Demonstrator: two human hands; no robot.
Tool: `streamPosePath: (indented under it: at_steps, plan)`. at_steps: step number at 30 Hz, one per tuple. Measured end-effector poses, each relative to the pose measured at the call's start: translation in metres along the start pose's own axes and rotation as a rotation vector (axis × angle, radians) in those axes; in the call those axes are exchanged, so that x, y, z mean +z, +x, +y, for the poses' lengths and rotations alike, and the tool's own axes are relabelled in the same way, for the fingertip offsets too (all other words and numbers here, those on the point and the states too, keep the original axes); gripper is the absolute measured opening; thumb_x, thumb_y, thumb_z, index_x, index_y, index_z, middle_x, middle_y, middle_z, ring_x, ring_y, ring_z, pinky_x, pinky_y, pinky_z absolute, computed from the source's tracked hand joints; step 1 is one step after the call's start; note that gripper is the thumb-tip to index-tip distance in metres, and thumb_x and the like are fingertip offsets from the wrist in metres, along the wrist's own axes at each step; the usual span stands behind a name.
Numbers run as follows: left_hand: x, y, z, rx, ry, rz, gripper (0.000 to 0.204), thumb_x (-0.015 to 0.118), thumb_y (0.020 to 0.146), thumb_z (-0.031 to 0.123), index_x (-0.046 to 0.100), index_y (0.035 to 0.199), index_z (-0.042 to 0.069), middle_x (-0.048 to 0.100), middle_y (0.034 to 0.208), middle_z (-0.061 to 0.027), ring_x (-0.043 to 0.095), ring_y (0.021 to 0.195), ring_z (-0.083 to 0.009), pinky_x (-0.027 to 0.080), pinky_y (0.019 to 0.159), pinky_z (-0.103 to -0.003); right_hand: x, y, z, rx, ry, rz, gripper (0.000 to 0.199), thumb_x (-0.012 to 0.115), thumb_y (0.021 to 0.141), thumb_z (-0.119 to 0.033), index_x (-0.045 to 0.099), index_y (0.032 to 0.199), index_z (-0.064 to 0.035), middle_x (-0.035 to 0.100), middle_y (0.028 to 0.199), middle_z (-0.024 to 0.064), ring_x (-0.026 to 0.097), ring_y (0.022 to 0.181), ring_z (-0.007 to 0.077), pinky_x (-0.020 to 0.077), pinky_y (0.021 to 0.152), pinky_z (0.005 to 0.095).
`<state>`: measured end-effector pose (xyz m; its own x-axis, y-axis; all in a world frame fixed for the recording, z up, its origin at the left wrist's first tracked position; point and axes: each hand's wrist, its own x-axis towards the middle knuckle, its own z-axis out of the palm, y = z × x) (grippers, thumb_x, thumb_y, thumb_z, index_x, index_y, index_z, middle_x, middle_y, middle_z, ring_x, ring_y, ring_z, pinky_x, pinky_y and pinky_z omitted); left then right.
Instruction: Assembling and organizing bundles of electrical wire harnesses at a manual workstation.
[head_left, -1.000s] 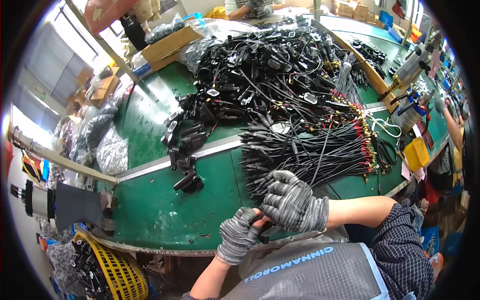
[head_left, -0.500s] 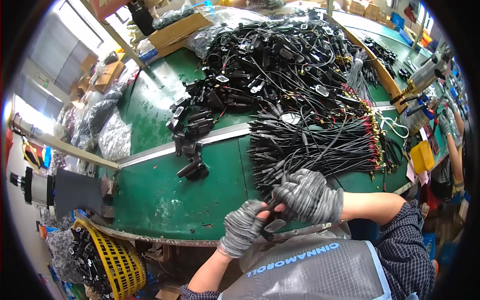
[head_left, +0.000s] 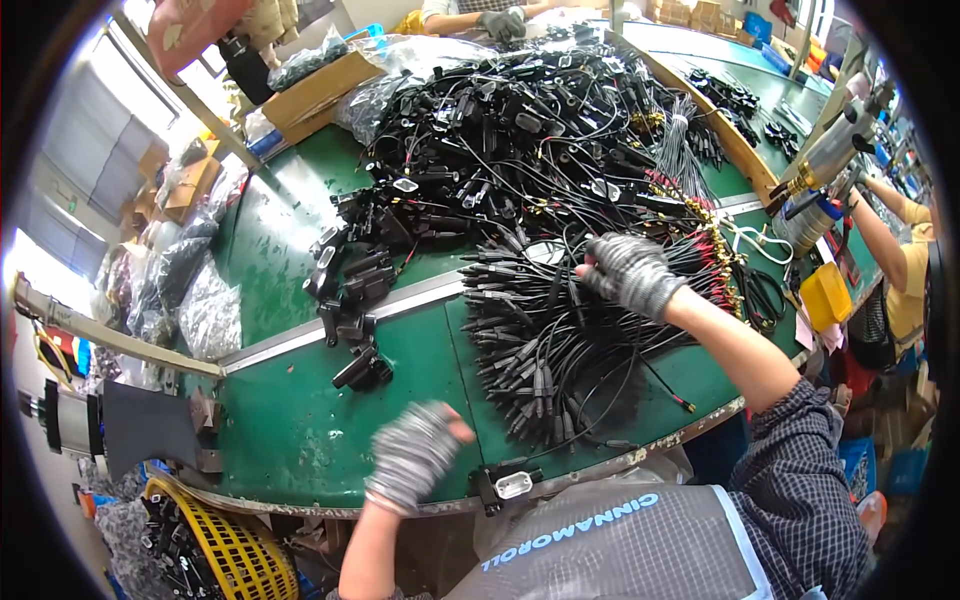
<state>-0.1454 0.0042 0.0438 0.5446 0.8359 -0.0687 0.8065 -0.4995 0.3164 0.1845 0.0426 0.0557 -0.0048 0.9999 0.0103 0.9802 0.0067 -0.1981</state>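
Observation:
My left hand (head_left: 415, 455), in a grey striped fingerless-tipped glove, hangs over the table's front, blurred, thumb held apart and nothing visible in it. In a matching glove, my right hand (head_left: 632, 275) is over the bundle of black cables (head_left: 600, 345), fingers bent downward; whether they grip a cable is hidden. Dark connector ends of the bundle point left, and red and gold tips lie right. A black plastic housing (head_left: 490, 490) with a pale oval opening rests at the front edge, a thin cable beside it.
A large heap of black housings and cables (head_left: 500, 130) covers the table's back. Several loose housings (head_left: 365, 275) lie left of it. A yellow basket (head_left: 235, 530) stands lower left. At right are a mounted tool (head_left: 830, 150) and a yellow container (head_left: 826, 297). Another person's gloved hands (head_left: 500, 24) show far back.
My hands have parted: the left moved left, the right up and over the cables. The black housing they held now lies at the table edge. The view has shifted slightly.

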Motion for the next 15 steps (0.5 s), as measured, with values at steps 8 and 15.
streamPosePath:
  at_steps: [8, 15]
  plan:
    - [-0.011, 0.07, -0.042, -0.651, 0.627, -0.084, 0.069, 0.061, 0.073, 0.049, 0.037, 0.128, 0.016, 0.056, 0.103, -0.0127, 0.06, 0.079, -0.0275, 0.049, 0.063, -0.039, -0.091, 0.024, 0.001, -0.255, 1.095, 0.341, 0.017, 0.061, 0.081, -0.023, 0.063, 0.092, -0.0096, 0.063, 0.075, -0.0005, 0.053, 0.058, 0.0054, 0.0441, 0.05, 0.0198]
    - [-0.011, 0.061, -0.066, -0.301, -0.363, -0.055, 0.059, 0.064, 0.073, 0.032, 0.04, 0.124, 0.012, 0.057, 0.101, -0.0121, 0.059, 0.085, -0.0241, 0.049, 0.071, -0.033, -0.134, -0.015, 0.027, -0.758, -0.452, 0.544, 0.023, 0.052, 0.084, -0.017, 0.058, 0.106, -0.0151, 0.06, 0.098, 0.0064, 0.058, 0.076, 0.0139, 0.0483, 0.064, 0.0277]
